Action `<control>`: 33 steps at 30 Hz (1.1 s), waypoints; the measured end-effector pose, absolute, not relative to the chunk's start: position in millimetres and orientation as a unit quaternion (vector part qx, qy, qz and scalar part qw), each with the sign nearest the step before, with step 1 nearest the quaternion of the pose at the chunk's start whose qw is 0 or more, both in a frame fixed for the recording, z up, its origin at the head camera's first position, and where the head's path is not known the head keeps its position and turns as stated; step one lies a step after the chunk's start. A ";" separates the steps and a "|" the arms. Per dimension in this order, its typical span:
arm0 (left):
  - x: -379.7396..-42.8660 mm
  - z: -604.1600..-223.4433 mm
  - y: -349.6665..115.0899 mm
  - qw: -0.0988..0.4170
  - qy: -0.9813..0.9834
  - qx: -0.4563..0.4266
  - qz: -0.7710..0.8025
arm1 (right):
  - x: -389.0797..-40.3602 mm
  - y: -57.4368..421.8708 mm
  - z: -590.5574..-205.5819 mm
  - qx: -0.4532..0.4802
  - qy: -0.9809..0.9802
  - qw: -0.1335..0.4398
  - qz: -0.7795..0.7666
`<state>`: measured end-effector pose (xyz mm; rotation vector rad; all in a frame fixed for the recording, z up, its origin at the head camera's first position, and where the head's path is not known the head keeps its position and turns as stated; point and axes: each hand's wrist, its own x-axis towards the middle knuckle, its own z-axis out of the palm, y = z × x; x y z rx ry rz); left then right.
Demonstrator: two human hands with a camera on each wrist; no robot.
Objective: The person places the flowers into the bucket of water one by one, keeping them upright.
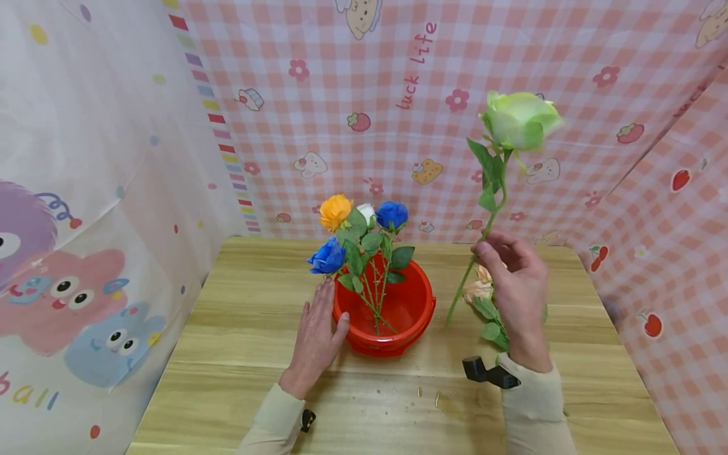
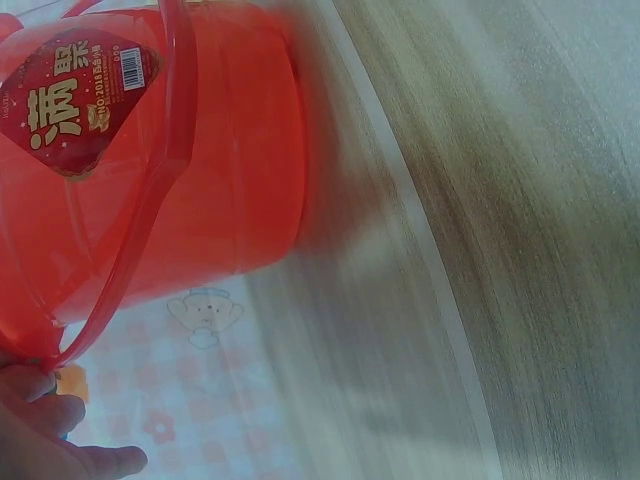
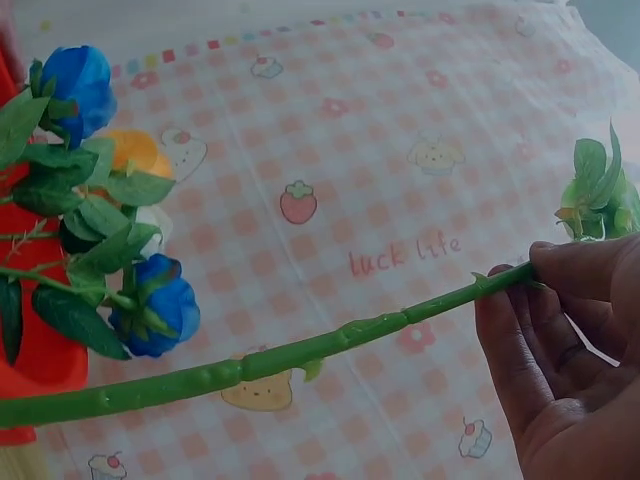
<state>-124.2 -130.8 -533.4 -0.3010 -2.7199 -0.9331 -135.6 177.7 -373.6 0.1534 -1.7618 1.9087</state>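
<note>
My right hand pinches the green stem of a pale green artificial rose between thumb and fingers. The rose stands tall, its stem end hanging to the right of a red bucket. In the right wrist view the thorny stem runs left from the fingertips. My left hand rests with straight fingers against the bucket's left rim. Inside the bucket lean an orange rose, a white rose and two blue roses, their stems crossing.
Peach flowers with green leaves lie on the wooden table, partly hidden behind the right hand. Water drops dot the tabletop in front of the bucket. A pink checked cloth hangs behind. The bucket's handle hangs down its side.
</note>
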 end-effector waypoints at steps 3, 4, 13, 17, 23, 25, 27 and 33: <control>-124.4 -534.2 -131.1 0.126 -0.933 -0.104 -0.321 | -137.8 171.8 -371.6 0.069 -0.647 0.267 0.711; -124.3 -534.5 -131.1 0.127 -0.933 -0.105 -0.321 | -138.6 169.8 -370.9 0.073 -0.645 0.267 0.713; -124.2 -535.5 -131.4 0.138 -0.930 -0.110 -0.322 | -145.6 152.8 -368.7 0.092 -0.643 0.266 0.712; -124.0 -534.9 -131.3 0.137 -0.930 -0.110 -0.324 | -149.0 146.8 -370.3 0.103 -0.638 0.262 0.717; -124.1 -534.1 -130.8 0.132 -0.930 -0.106 -0.328 | -155.5 139.8 -377.1 0.116 -0.652 0.248 0.707; -124.1 -534.0 -130.8 0.129 -0.930 -0.105 -0.327 | -157.9 137.0 -381.0 0.118 -0.655 0.238 0.707; -124.1 -533.9 -130.9 0.127 -0.931 -0.104 -0.327 | -160.1 134.0 -385.2 0.116 -0.663 0.231 0.702; -123.8 -533.9 -131.1 0.132 -0.930 -0.104 -0.328 | -165.9 125.2 -399.5 0.107 -0.693 0.207 0.682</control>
